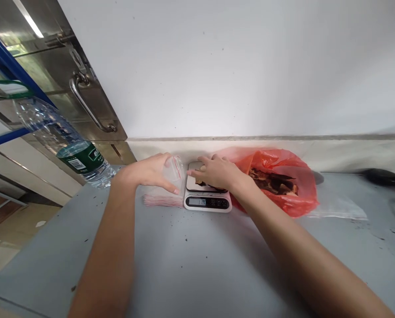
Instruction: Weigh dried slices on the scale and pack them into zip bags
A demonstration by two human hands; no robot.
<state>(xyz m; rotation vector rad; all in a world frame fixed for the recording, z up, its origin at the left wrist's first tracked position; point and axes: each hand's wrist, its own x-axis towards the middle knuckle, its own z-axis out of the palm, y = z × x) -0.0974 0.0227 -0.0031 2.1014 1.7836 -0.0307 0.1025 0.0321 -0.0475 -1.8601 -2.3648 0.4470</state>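
L hand (147, 170) half-curled round clear zip bag (176, 173), grip unclear; R hand (220, 171), fingers spread, over dried pcs (200, 182) on digital scale (208, 203), hold hidden. Pcs prob. light, stiff, brittle: pinch edges. Bag prob. limp, slippery: take by mouth. Red plastic bag (305, 198) at R.

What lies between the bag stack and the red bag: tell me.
The scale, with brown pieces on it and the right hand over them; the head view shows it.
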